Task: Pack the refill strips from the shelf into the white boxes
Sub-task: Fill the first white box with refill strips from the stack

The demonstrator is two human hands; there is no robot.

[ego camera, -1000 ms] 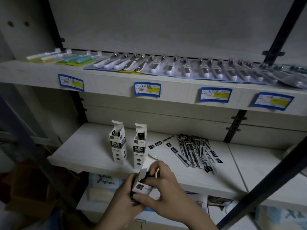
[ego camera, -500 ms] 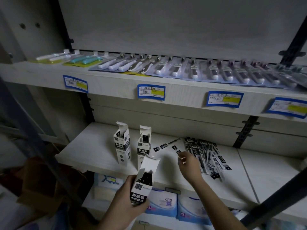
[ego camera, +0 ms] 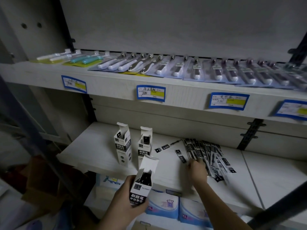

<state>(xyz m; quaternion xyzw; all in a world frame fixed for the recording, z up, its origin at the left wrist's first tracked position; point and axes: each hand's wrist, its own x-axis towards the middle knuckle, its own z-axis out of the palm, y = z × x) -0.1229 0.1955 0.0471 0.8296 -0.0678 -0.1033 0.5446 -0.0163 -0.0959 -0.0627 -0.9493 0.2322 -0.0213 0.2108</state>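
White box (ego camera: 141, 185), flap open, clasped in left hand (ego camera: 126, 201); right hand (ego camera: 197, 170) on refill strips (ego camera: 207, 155) on shelf (ego camera: 93, 151), grip unclear.

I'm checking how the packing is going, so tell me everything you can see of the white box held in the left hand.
The held white box is a tall, narrow carton, apparently thin card, white above with a black band of white characters and a small code square lower down. Its top flap stands open, and dark contents show inside the mouth. It tilts slightly rightward, in front of the lower shelf's edge and off its surface. The left hand grips its lower part; nothing else touches it.
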